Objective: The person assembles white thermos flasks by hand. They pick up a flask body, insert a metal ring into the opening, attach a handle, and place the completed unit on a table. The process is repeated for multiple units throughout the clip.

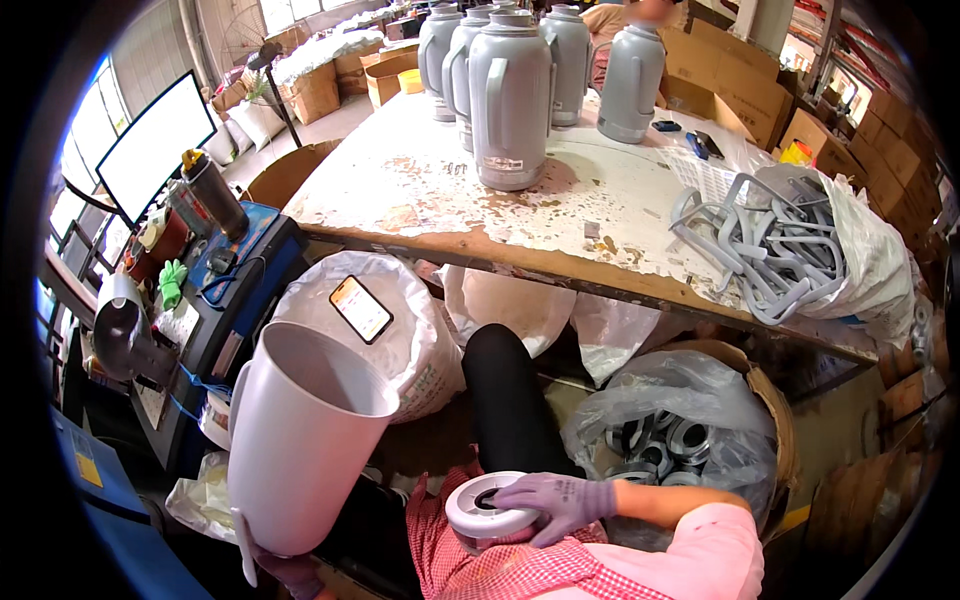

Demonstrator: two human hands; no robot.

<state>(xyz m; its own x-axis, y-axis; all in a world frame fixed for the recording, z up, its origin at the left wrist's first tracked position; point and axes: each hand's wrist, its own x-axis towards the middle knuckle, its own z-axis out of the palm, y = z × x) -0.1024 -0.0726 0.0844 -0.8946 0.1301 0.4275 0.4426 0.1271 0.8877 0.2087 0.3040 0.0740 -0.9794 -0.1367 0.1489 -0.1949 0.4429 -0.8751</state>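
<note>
In my right hand (560, 502), which wears a purple-grey glove, is a round pale grey ring-shaped part (468, 510) with a dark hole in its middle. The fingers lie across its top, close to my lap. To the left stands a large pale grey plastic jug shell (305, 455), tilted, its wide open end facing up. My left hand (288, 572), also gloved, is closed at the lower end of this shell; most of its fingers are hidden behind it. A handle-like strip runs along the shell's left side.
Several grey vacuum jugs (510, 110) stand on the worn white table (400, 190). Grey handles (770, 245) spill from a bag at right. A phone (361, 309) rests on a white sack (300, 300). A lined carton (785, 420) holds dark and silver rings. A monitor (155, 145) stands left.
</note>
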